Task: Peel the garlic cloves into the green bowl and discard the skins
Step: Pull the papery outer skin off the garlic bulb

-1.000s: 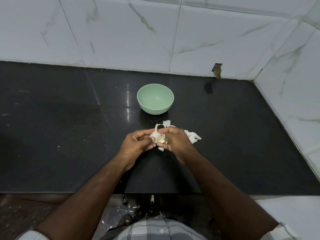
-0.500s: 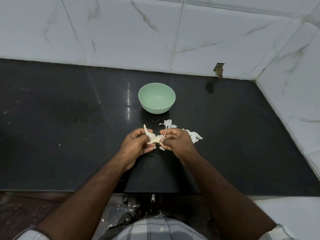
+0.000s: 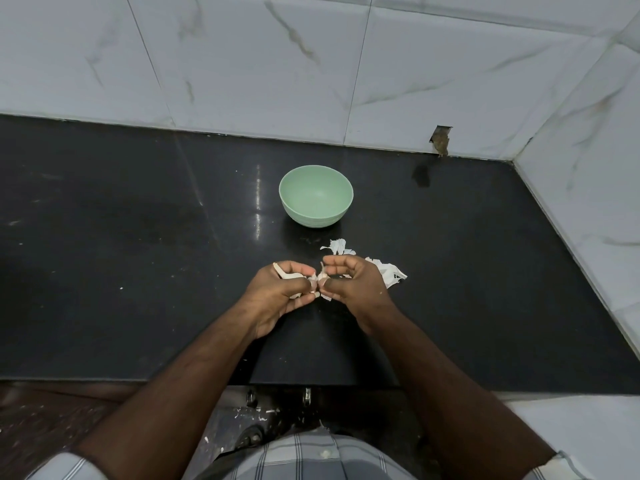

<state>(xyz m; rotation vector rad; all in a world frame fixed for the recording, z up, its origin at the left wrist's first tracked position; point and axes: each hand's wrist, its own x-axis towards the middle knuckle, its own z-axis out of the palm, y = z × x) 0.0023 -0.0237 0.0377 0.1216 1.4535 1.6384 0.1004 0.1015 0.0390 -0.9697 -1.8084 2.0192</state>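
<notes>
The garlic (image 3: 313, 279) sits above the black desk (image 3: 138, 254), the left hand (image 3: 277, 296) curled around it and the right hand (image 3: 353, 285) pinching its skin, loose skins (image 3: 389, 271) and the green bowl (image 3: 316, 195) beyond.

Both forearms reached forward and converged, wrists level. Left hand (image 3: 277, 296) curled, thumb and fingers gripping the garlic (image 3: 294, 276). Right hand (image 3: 353, 284) just beside it, fingertips (image 3: 323, 281) pinching the skin, remaining fingers arched above.
</notes>
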